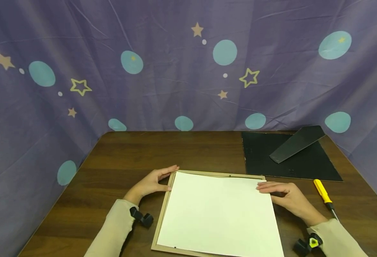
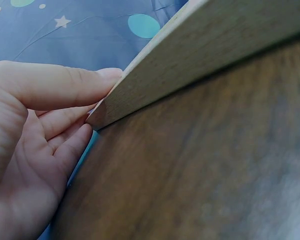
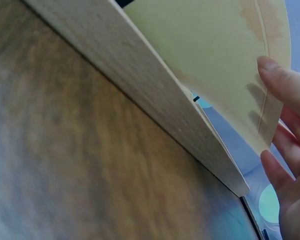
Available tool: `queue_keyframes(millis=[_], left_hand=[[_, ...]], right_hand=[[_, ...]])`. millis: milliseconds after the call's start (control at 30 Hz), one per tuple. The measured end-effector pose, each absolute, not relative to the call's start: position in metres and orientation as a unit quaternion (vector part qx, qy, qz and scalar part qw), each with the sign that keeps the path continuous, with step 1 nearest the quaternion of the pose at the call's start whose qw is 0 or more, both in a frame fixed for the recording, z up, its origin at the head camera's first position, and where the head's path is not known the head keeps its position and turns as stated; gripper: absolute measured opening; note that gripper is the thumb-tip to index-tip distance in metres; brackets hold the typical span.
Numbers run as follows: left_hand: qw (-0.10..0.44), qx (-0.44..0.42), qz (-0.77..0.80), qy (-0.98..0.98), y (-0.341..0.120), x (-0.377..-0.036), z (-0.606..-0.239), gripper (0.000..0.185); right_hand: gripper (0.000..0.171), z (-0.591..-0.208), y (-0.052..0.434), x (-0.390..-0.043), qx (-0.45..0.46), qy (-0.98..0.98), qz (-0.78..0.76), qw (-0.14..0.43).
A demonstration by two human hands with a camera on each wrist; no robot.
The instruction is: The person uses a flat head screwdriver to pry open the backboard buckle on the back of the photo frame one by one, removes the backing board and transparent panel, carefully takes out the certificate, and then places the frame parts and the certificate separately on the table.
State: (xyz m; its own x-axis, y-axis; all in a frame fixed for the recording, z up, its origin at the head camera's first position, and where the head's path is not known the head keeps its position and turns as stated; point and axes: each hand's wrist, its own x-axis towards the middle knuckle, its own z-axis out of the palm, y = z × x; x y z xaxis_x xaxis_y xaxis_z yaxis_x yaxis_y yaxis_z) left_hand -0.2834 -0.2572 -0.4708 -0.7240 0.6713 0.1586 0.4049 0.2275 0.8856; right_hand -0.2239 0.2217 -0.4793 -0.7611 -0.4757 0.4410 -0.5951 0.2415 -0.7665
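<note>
A pale wooden picture frame (image 1: 160, 224) lies on the table, with a white sheet (image 1: 220, 214) covering most of it. My left hand (image 1: 149, 182) grips the frame's far left corner. In the left wrist view, the thumb (image 2: 65, 87) presses the frame's side (image 2: 190, 65) and the other fingers bend around the corner. On the far right, my right hand (image 1: 289, 198) pinches the sheet's corner between thumb and fingers. The right wrist view shows that edge of the sheet (image 3: 205, 45) lifted above the frame (image 3: 140, 80), its underside creased near the edge. Small dark tabs stick out of the frame's inner edge.
A black backing board (image 1: 262, 157) lies at the table's back right, with a dark stand leg (image 1: 297, 144) on top. Nearer, beside my right forearm, is a screwdriver with a yellow handle (image 1: 322, 191). A patterned purple curtain (image 1: 175, 71) hangs behind the wooden table (image 1: 137, 150).
</note>
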Motion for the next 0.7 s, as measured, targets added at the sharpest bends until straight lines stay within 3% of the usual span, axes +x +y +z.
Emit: queue_keyframes(millis=[367, 700], left_hand=[[0.123, 0.352, 0.510, 0.775, -0.2578, -0.2848, -0.4736, 0.076], [0.118, 0.361, 0.509, 0.773, -0.2588, -0.2851, -0.4739, 0.077]], right_hand=[[0.024, -0.4804, 0.2204, -0.2239, 0.295, -0.795, 0.523, 0.085], [0.022, -0.4743, 0.2159, -0.2178, 0.295, -0.705, 0.632, 0.131]])
